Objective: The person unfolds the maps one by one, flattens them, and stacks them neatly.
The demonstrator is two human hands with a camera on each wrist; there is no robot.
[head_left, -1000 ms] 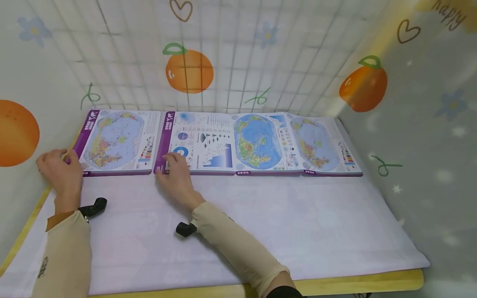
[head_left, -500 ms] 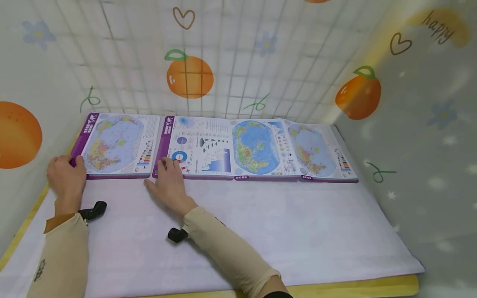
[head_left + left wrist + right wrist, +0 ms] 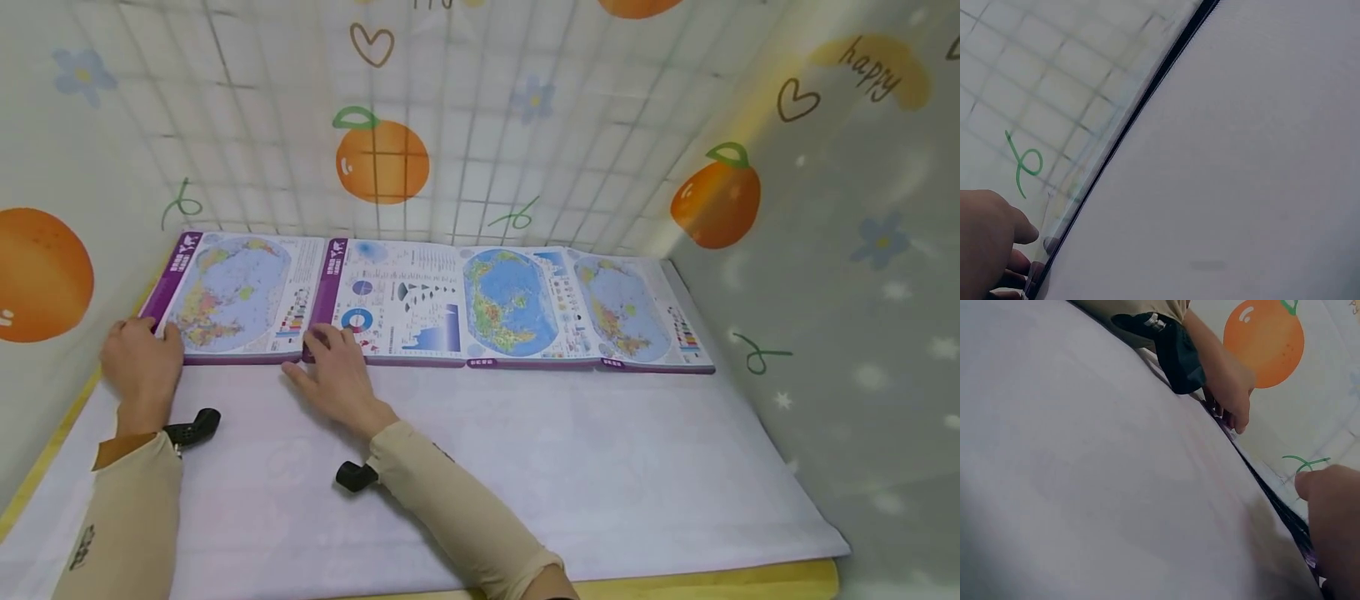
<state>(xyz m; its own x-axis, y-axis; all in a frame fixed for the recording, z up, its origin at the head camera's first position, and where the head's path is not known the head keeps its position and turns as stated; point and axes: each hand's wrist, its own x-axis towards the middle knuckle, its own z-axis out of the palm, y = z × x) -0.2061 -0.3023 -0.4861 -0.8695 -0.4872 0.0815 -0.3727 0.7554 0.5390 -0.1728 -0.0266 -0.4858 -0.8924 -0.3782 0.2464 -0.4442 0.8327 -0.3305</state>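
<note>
A folded world map (image 3: 240, 292) with a purple left strip lies flat at the back left of the table. Right beside it, in line, lies an opened-out map sheet (image 3: 510, 300) of several panels, with charts and world maps. My left hand (image 3: 142, 367) grips the front left corner of the folded map, thumb on its top near the front edge, fingers bent at the left side. At the seam between the two, my right hand (image 3: 337, 379) rests with bent fingertips on the edge and the thumb spread toward the folded map's front. In the left wrist view the thumb (image 3: 1025, 231) shows.
A white cloth (image 3: 525, 467) covers the yellow-edged table (image 3: 787, 577). Behind the maps stands a wire grid under a translucent curtain (image 3: 465, 150) printed with oranges. Grey-white curtain also hangs at the right side. A small black device (image 3: 356, 477) sits at the right wrist.
The gap between the folded map and the opened-out sheet has narrowed. My left hand has shifted right with the folded map's edge; my right thumb has spread left. The head view tilts up slightly.
</note>
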